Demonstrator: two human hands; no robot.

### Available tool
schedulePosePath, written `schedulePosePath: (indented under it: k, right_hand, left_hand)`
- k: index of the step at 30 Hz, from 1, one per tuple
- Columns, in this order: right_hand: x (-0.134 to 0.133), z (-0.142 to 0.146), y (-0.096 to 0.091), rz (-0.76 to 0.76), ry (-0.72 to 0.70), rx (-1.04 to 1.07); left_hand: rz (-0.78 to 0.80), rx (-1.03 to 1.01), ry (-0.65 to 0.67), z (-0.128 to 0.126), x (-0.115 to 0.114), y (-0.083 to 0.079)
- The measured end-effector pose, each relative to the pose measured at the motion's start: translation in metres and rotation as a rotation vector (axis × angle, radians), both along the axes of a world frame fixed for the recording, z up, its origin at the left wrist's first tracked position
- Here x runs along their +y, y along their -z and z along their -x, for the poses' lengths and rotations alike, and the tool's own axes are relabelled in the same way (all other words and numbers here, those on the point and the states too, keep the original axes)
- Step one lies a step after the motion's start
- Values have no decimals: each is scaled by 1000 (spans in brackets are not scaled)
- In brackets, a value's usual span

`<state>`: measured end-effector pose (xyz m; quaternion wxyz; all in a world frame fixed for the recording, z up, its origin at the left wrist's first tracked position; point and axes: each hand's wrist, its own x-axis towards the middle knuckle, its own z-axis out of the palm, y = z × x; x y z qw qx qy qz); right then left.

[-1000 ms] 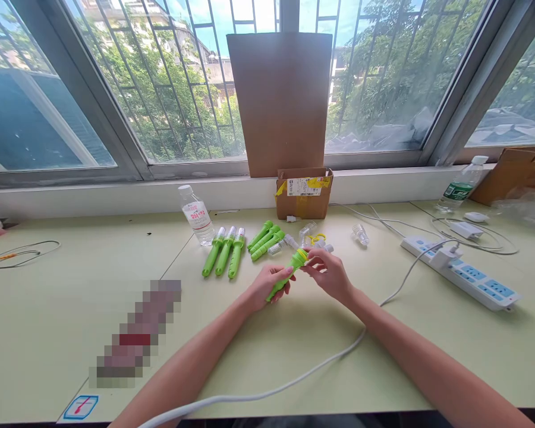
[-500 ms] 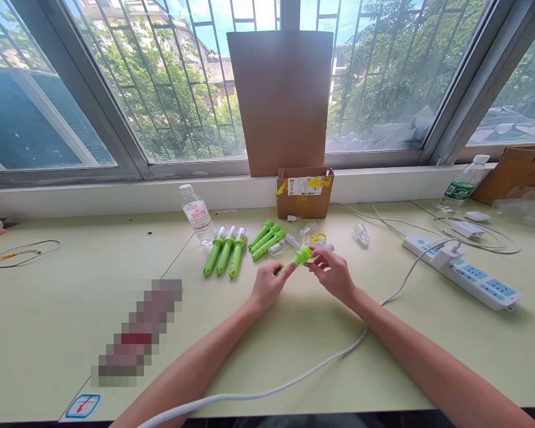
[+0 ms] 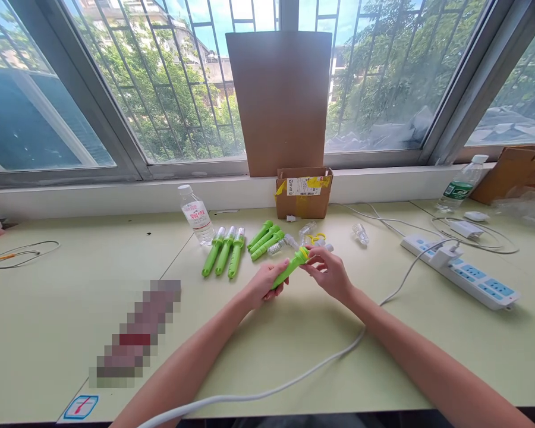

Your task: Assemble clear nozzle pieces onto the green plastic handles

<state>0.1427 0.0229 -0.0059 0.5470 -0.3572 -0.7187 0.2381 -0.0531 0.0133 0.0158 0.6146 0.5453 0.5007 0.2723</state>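
Note:
My left hand (image 3: 267,284) is closed round a green plastic tube (image 3: 288,270), which slants up to the right above the table. A yellow ring (image 3: 304,252) sits round its upper end. There the fingers of my right hand (image 3: 327,268) are pinched, touching the ringed end and hiding part of it. Behind my hands lie several clear ribbed caps (image 3: 276,247) and loose yellow rings (image 3: 316,238). To the left are three green tubes with clear caps (image 3: 224,252), side by side, and beyond them several green tubes without clear caps (image 3: 267,241).
A water bottle (image 3: 197,215) stands at the left, another (image 3: 462,185) at the back right. A small cardboard box (image 3: 303,205) is against the sill. A power strip (image 3: 468,273) lies right; its white cable (image 3: 294,383) crosses the table under my right forearm. One clear cap (image 3: 360,235) lies apart.
My left hand has shifted a little down and left along the green tube, so more of the tube shows. My right hand stays at the yellow-ringed end.

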Motion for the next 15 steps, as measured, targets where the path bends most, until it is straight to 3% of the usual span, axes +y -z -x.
schedulePosePath:
  k: [5, 12, 15]
  right_hand:
    - [0, 1, 1, -43, 22, 1]
    - [3, -1, 3, -74, 66, -31]
    - [4, -2, 4, -28, 67, -13]
  left_hand:
    - [-95, 70, 3, -3, -1, 1]
    - [-658, 218, -170, -9, -4, 8]
    - [-771, 268, -215, -11, -5, 10]
